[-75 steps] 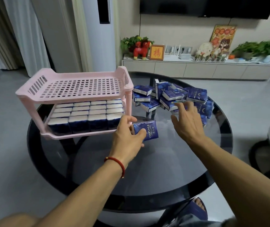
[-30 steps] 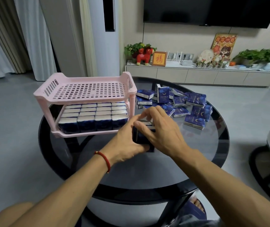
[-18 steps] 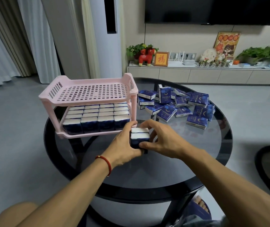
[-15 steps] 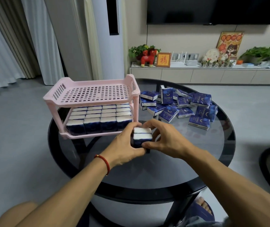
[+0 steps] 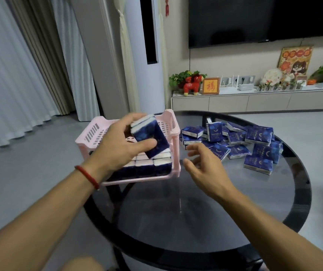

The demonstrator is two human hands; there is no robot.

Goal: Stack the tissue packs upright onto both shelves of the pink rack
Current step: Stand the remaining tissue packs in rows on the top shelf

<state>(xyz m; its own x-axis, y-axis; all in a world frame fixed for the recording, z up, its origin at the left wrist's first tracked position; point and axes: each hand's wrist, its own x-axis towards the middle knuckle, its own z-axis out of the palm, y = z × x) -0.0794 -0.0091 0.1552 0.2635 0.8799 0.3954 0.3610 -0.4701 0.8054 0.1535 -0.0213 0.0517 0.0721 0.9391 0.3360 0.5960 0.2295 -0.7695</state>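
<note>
My left hand (image 5: 120,146) grips two dark blue tissue packs (image 5: 150,136) held together and tilted, over the top shelf of the pink rack (image 5: 96,131). The rack's lower shelf (image 5: 147,178) is filled with upright blue packs, white tops showing. My right hand (image 5: 205,166) hovers with relaxed fingers just right of the rack, above the glass, holding nothing. A loose pile of blue tissue packs (image 5: 235,140) lies on the far right of the table.
The round black glass table (image 5: 205,212) carries the rack and the pile. Behind it stand a white low cabinet (image 5: 254,100) with plants and ornaments, a tall white unit (image 5: 147,55) and curtains at the left.
My left hand has lifted the two packs from the table front up over the rack's top shelf. My right hand has let go of them and drawn back to the right.
</note>
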